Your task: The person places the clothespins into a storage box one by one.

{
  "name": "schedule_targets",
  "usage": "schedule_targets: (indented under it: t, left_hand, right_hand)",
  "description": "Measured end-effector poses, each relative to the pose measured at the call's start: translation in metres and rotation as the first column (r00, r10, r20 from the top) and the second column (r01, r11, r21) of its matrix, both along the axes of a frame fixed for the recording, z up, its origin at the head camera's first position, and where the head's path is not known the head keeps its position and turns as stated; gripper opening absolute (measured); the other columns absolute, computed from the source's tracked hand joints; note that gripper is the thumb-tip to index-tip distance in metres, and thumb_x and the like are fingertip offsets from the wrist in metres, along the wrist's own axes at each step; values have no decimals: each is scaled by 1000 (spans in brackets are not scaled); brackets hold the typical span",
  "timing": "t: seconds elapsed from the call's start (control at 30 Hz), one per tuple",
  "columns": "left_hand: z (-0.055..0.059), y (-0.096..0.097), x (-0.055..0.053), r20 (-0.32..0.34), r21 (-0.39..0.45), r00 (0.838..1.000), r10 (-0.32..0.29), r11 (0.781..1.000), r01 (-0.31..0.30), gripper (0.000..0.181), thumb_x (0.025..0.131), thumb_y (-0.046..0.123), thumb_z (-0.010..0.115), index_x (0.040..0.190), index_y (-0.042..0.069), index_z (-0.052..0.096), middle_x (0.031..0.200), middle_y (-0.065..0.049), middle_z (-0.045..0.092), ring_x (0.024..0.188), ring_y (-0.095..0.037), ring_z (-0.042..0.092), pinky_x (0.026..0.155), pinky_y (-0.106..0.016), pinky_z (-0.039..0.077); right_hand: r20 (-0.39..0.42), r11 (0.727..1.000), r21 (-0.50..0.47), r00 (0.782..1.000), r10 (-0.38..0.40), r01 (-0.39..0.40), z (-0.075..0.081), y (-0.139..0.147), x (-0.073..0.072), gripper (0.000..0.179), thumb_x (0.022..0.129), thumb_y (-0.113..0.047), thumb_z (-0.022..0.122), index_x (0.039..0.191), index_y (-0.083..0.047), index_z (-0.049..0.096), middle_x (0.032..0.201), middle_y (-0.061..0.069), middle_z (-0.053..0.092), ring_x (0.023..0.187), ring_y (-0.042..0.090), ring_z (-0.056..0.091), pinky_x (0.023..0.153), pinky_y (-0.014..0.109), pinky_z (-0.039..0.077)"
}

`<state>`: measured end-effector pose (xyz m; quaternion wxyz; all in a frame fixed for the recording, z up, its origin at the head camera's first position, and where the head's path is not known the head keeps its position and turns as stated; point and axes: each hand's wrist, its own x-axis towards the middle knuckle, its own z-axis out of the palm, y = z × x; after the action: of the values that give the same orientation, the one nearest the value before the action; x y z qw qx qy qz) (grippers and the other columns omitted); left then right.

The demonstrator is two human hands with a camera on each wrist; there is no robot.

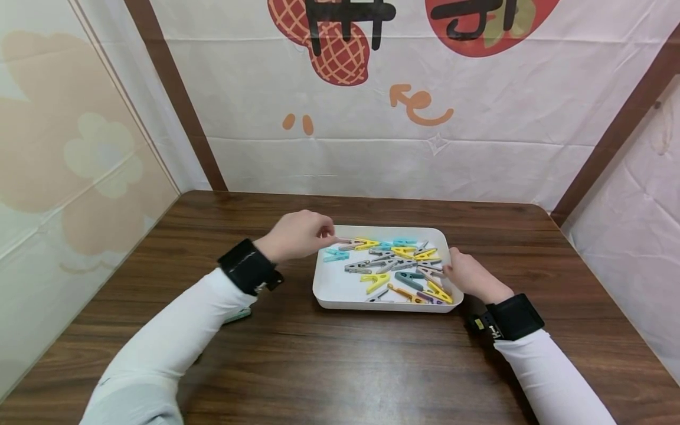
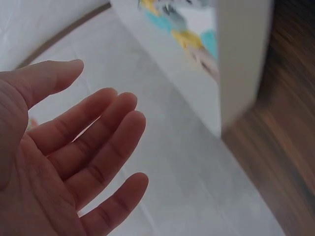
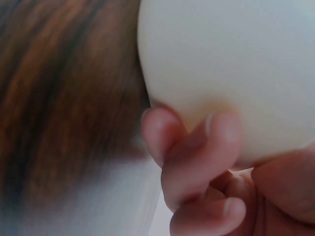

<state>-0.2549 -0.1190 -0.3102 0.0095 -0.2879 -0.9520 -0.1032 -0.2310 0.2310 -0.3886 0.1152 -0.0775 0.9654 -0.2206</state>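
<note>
A white tray (image 1: 336, 290) filled with loose clothespins in yellow, blue, grey, green and purple sits on the table. By its left rim is my left hand (image 1: 303, 233), which in the left wrist view has spread, loosely bent fingers (image 2: 106, 162) holding nothing, with the tray's wall (image 2: 243, 59) just beyond. My right hand (image 1: 475, 274) grips the right edge of the tray. In the right wrist view its curled fingers (image 3: 204, 152) press against the tray's white side. A yellow clothespin (image 1: 376, 281) and a dark green one (image 1: 408, 280) lie among the others.
The brown wooden table (image 1: 340, 366) meets a printed white cloth wall (image 1: 340, 165) at the back. A green object (image 1: 238, 316) lies partly hidden under the left forearm. Black camera bands (image 1: 248, 267) wrap both wrists.
</note>
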Motion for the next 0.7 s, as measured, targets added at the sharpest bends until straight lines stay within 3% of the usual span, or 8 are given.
schedule_targets:
  t: [0.27,0.37,0.5,0.7]
  left_hand:
    - [9,-70,20,-34,68,994,106,992,-104,20,94,32,65,95,13,71,79,5,64,71,-12,57,64,-35,46]
    - [5,-92,27,-26,72,990,138,988,-136,22,94,32,63,97,11,71,81,4,65,74,-12,60,67,-37,48]
    - [-4,-118,38,33,57,986,165,984,-167,24,94,31,64,101,8,70,83,3,65,76,-14,60,69,-39,48]
    - [-22,-142,47,133,7,977,164,986,-166,24,89,23,70,104,3,67,89,-2,66,82,-19,61,73,-44,48]
  right_hand:
    - [-7,1000,19,1000,-1,1,1,2,0,43,100,-8,46,129,21,32,100,24,57,80,26,53,65,34,42]
    - [-10,1000,17,1000,0,0,2,1,-1,42,100,-7,46,129,21,32,100,24,57,80,26,53,64,34,42]
    - [-3,1000,11,1000,0,0,1,0,-2,42,100,-7,45,129,21,32,100,24,56,79,26,53,63,33,42]
    - [-1,1000,9,1000,5,-5,-1,0,-2,41,100,-7,45,127,21,33,98,23,56,79,26,52,63,34,41]
